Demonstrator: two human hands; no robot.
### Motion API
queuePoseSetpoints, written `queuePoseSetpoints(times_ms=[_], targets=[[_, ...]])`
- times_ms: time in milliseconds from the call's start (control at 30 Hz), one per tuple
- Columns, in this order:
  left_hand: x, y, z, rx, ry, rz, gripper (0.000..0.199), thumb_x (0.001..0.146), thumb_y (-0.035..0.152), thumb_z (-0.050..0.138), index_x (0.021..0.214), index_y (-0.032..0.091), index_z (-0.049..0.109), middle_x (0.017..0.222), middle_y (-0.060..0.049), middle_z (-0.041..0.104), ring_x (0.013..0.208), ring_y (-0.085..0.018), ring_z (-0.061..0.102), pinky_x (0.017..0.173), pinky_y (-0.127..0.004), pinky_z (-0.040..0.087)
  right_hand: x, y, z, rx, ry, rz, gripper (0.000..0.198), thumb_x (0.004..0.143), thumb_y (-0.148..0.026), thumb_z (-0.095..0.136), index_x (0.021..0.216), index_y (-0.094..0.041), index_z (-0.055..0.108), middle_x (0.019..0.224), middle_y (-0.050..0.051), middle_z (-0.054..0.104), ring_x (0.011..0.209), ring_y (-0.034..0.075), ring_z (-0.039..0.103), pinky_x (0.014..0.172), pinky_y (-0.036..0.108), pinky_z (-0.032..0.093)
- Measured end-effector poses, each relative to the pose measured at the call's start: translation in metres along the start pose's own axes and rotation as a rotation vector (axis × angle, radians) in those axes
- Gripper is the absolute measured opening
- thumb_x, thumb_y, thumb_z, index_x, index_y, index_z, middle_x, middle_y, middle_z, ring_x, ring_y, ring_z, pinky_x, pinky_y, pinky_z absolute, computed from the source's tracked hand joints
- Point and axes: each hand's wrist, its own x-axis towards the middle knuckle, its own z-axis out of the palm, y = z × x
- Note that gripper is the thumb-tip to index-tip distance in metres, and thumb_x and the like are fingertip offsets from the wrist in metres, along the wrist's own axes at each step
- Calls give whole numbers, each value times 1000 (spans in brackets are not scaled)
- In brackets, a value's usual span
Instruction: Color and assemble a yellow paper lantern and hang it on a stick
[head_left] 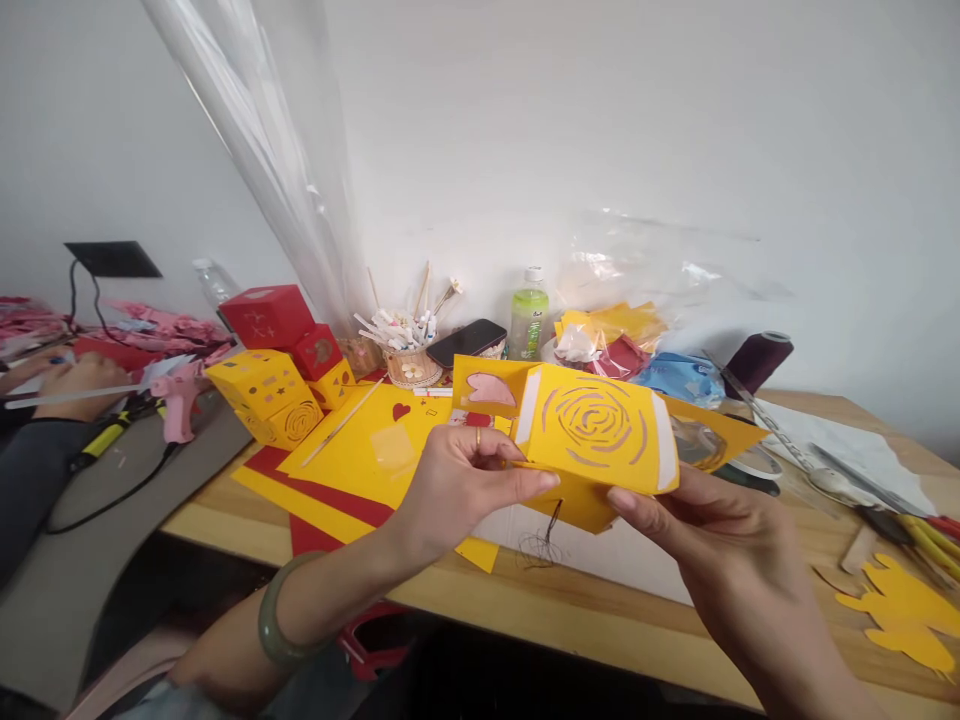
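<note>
The yellow paper box (pixel 592 422) is held up over the middle of the desk (pixel 637 640). The left hand (pixel 450 495) pinches its near left edge between thumb and fingers, and the right hand (pixel 739 560) pinches its near right corner. Black thread (pixel 546 547) shows just below it. Farther left, red and yellow boxes (pixel 268 318) are stacked; a bottle (pixel 529 318) stands on the far side.

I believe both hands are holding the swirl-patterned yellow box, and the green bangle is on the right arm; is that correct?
Not quite: the head view shows the green bangle on the left arm. The left hand and right hand do hold the swirl-patterned yellow box.
</note>
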Motion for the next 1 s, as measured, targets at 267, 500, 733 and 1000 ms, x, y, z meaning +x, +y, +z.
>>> queuePoseSetpoints(times_ms=[267, 500, 733, 1000], targets=[[9, -8, -12, -395, -162, -255, 39, 62, 50, 71, 73, 13, 67, 61, 0, 58, 47, -4, 44, 38, -14, 27, 3, -4, -4, -137, -165, 54, 17, 71, -41, 68, 76, -25, 70, 74, 1, 67, 76, 22, 62, 68, 33, 51], [6, -2, 1, -522, -326, -263, 23, 65, 19, 74, 87, 16, 69, 89, -4, 69, 79, -14, 63, 72, -22, 50, 2, -7, 1, -232, -192, -10, 21, 69, -43, 68, 69, -22, 64, 66, 1, 59, 83, 24, 59, 68, 32, 48], [2, 1, 4, -520, -242, -178, 20, 69, 14, 71, 88, 18, 69, 86, -1, 70, 78, -12, 64, 73, -21, 51, 0, -2, 0, -195, -146, -13, 19, 71, -39, 68, 70, -21, 64, 73, 2, 63, 81, 22, 59, 71, 32, 49], [1, -4, 2, -387, -305, -119, 32, 65, 33, 76, 92, 18, 70, 98, -5, 69, 94, -20, 63, 83, -28, 50, -1, -3, 8, -17, -104, 42, 13, 71, -33, 70, 82, -28, 71, 81, -2, 72, 79, 19, 65, 72, 30, 52]])
